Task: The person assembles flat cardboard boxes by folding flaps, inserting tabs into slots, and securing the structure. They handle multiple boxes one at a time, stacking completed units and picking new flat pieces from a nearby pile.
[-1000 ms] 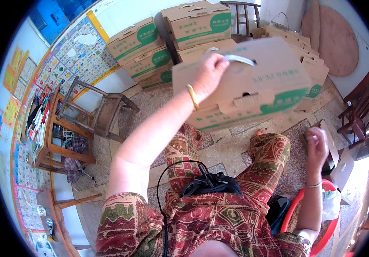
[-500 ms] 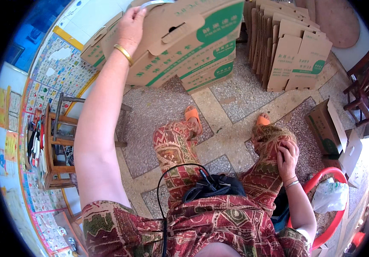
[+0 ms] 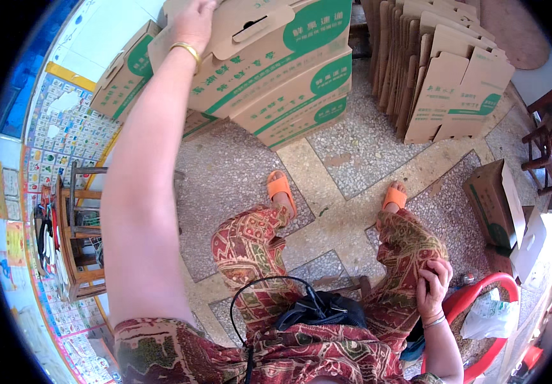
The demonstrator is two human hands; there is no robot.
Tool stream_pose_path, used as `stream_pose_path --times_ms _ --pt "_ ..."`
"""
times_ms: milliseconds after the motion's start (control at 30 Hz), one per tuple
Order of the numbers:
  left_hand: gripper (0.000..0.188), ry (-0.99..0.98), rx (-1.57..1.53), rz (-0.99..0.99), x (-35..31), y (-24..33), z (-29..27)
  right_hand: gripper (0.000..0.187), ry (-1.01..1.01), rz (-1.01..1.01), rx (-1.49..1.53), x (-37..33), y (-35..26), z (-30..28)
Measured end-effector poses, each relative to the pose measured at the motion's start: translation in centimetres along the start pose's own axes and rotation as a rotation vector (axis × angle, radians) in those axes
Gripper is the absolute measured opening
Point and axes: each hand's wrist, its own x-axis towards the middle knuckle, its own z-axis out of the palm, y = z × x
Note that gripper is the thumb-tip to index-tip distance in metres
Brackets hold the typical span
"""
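Here, had the left hand at the top of a closed cardboard carton, near the view's upper rim. Saw its fingers largely cut off there, so could not tell a pinch from a loose touch. Rested the right hand on the patterned trousers at the right knee, with fingers slightly spread and bent, around no object. Found the carton at the head of a stack, directly above a second carton, near another carton to the left and apart from upright flattened cartons to the right. Judged the carton stiff along its folds, dentable in mid-panel, matt and scarcely slippery. Could not gauge the weight, with contents hidden; guessed moderate, from the single hand there. Favoured a hold at the top, by the left hand, with a palm steadying a lower edge. Rated the slotted flap weaker, as liable to tear.
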Motion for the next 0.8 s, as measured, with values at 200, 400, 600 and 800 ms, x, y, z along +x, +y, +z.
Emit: stream_pose_path --times_ms 200,400,600,800 --pt "0.038 -0.145 0.051 0.11 2.4 0.1 3.1 0.022 -0.015 0.013 0.013 0.1 0.2 0.2" --pt "0.054 -0.091 -0.156 0.02 0.5 -0.1 0.2 0.021 -0.007 -0.018 0.034 0.4 -0.1 0.4" --pt "0.06 0.165 0.238 0.253 -6.8 -0.4 -2.7 0.021 0.014 -0.074 0.064 1.1 -1.0 0.8" --pt "0.091 0.145 -0.051 -0.388 -13.9 -3.8 -2.5 0.02 0.039 -0.123 0.033 1.4 -1.2 0.8"
